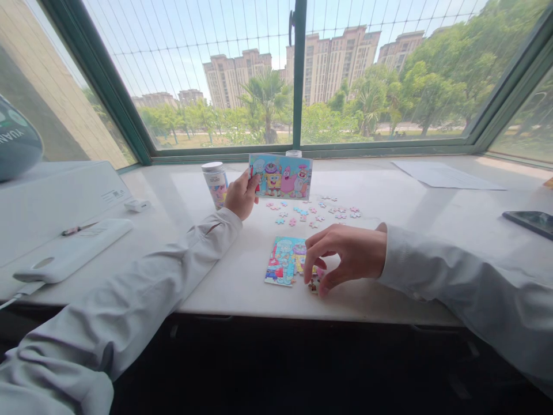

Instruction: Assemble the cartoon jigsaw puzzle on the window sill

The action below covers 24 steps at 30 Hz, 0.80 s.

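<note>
My left hand [242, 195] grips the left edge of a cartoon picture card [283, 177] and holds it upright above the table. My right hand [345, 256] is over the partly joined jigsaw puzzle [280, 262], thumb and fingers closed around a brown and dark puzzle piece [314, 284] at its lower right. The fingers hide part of the puzzle's right side. Beyond the puzzle lie several loose puzzle pieces [319, 218], mostly pink and blue. A printed canister with a white lid [215, 183] stands just left of my left hand.
On the white tabletop [233, 259], a white power strip-like device [75, 248] and a small white block [137, 205] lie at left. A paper sheet [447, 174] and a dark phone [531, 222] are at right. Behind the card shows a white lid [294, 154].
</note>
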Each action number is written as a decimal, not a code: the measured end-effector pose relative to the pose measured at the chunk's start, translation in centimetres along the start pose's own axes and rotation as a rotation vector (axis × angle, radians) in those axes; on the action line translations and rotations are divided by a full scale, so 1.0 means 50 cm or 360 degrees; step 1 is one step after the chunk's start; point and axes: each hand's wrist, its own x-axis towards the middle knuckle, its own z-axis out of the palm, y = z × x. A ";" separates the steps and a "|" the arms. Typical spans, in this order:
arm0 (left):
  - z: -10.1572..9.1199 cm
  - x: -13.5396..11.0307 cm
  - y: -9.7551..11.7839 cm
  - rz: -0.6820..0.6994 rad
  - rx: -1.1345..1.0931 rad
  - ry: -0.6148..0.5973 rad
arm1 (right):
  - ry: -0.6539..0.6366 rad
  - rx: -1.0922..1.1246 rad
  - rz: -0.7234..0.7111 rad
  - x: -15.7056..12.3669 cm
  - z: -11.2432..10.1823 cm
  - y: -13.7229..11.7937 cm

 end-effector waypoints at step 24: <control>0.002 -0.002 0.005 -0.0007 -0.0021 -0.0063 | 0.0084 -0.0150 0.0130 -0.009 -0.015 -0.022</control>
